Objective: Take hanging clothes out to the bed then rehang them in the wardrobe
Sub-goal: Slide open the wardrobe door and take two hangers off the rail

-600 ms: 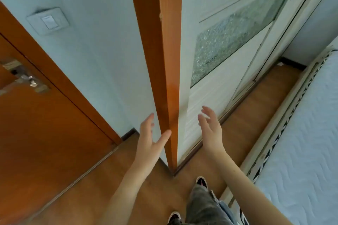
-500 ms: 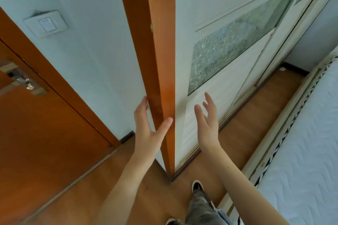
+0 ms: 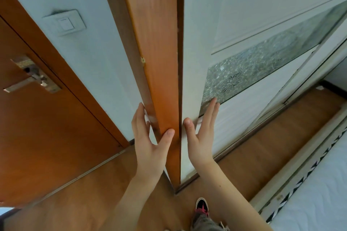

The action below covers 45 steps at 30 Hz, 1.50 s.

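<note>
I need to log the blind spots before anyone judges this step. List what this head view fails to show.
- Wardrobe inside and any hanging clothes: hidden behind the shut white sliding door.
- Left hand fingertips: wrapped behind the wooden side panel.
- Right hand palm: faces the door, so contact cannot be told.
- Bed: cut off by the right and bottom edges.
- Door handle: its lever is partly cut off by the left edge.

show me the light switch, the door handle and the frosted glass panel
light switch (image 3: 64,24), head view, on the rocker in the white plate
door handle (image 3: 17,84), head view, on the metal lever
frosted glass panel (image 3: 262,62), head view, mid pane
</note>
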Each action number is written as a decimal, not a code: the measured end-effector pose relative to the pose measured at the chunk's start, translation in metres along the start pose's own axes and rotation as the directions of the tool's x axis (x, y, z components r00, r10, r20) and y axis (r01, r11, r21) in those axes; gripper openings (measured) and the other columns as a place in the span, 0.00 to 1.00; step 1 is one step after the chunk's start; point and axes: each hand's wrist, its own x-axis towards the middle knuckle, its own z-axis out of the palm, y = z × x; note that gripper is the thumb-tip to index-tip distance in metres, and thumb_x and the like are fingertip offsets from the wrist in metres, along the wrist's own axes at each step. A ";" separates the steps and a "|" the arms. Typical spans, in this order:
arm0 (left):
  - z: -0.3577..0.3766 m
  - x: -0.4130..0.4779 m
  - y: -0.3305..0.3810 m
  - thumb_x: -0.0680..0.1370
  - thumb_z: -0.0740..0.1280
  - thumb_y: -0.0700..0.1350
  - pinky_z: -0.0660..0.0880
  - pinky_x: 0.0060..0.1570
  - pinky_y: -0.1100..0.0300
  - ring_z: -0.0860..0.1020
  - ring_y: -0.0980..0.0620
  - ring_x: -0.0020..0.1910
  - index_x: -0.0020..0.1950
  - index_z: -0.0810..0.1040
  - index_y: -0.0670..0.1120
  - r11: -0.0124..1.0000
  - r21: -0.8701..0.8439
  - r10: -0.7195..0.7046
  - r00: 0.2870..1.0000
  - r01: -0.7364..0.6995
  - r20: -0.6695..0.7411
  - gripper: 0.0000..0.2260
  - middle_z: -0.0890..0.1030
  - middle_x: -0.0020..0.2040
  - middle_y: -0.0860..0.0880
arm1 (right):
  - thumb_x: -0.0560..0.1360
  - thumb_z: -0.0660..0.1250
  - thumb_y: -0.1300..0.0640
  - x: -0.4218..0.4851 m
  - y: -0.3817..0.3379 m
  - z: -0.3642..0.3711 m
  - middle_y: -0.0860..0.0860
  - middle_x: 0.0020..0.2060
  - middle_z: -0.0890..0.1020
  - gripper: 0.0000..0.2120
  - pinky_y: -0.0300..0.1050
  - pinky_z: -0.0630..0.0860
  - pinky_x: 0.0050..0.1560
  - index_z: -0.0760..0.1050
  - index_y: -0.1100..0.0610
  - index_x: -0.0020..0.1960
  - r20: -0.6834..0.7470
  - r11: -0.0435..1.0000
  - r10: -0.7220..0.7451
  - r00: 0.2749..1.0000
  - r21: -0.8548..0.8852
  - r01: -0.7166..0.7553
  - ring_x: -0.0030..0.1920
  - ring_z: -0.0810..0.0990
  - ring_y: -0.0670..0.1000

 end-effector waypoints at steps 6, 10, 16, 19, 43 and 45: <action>-0.002 0.000 0.001 0.68 0.67 0.70 0.79 0.58 0.47 0.74 0.50 0.66 0.76 0.63 0.47 1.000 -0.021 0.023 1.000 -0.023 -0.008 0.43 0.71 0.71 0.49 | 0.75 0.56 0.32 0.019 0.012 -0.018 0.42 0.79 0.44 0.41 0.60 0.53 0.76 0.39 0.43 0.79 -0.062 0.999 -0.001 0.998 -0.046 -0.001 0.79 0.44 0.46; -0.004 0.001 0.003 0.69 0.66 0.70 0.78 0.60 0.48 0.73 0.49 0.66 0.75 0.63 0.48 0.999 -0.028 0.028 0.999 -0.027 0.036 0.42 0.70 0.71 0.49 | 0.74 0.56 0.30 0.037 0.024 -0.034 0.38 0.79 0.46 0.39 0.65 0.63 0.70 0.40 0.36 0.77 -0.090 0.998 -0.024 0.996 -0.063 0.019 0.59 0.64 0.52; 0.002 -0.015 0.041 0.75 0.69 0.48 0.78 0.50 0.54 0.75 0.47 0.52 0.57 0.73 0.43 0.661 0.263 0.743 0.663 -0.703 -0.092 0.15 0.75 0.55 0.45 | 0.74 0.55 0.30 0.062 0.030 -0.056 0.43 0.79 0.50 0.38 0.57 0.58 0.75 0.43 0.40 0.78 -0.126 0.998 -0.022 0.992 -0.067 0.014 0.74 0.60 0.49; 0.033 -0.019 0.069 0.76 0.67 0.45 0.79 0.51 0.57 0.77 0.51 0.53 0.56 0.75 0.44 0.519 0.124 0.840 0.532 -0.846 0.107 0.10 0.77 0.54 0.47 | 0.75 0.55 0.31 0.077 0.036 -0.068 0.45 0.78 0.58 0.39 0.51 0.55 0.75 0.45 0.43 0.79 -0.136 0.997 -0.012 0.991 -0.076 0.002 0.77 0.56 0.44; 0.389 0.133 0.101 0.82 0.60 0.36 0.74 0.48 0.74 0.82 0.66 0.50 0.54 0.80 0.51 0.912 -0.370 0.020 0.882 0.176 0.471 0.13 0.85 0.45 0.63 | 0.73 0.56 0.28 0.280 0.140 -0.239 0.30 0.76 0.50 0.37 0.63 0.63 0.70 0.45 0.34 0.77 -0.185 0.997 -0.070 0.980 -0.055 0.060 0.70 0.67 0.65; 0.415 0.140 0.105 0.82 0.60 0.36 0.73 0.47 0.74 0.81 0.67 0.49 0.53 0.79 0.52 0.921 -0.354 0.034 0.873 0.162 0.486 0.13 0.85 0.44 0.64 | 0.73 0.56 0.28 0.300 0.146 -0.258 0.30 0.76 0.49 0.38 0.61 0.61 0.72 0.46 0.37 0.78 -0.192 0.997 -0.073 0.979 -0.042 0.066 0.76 0.61 0.55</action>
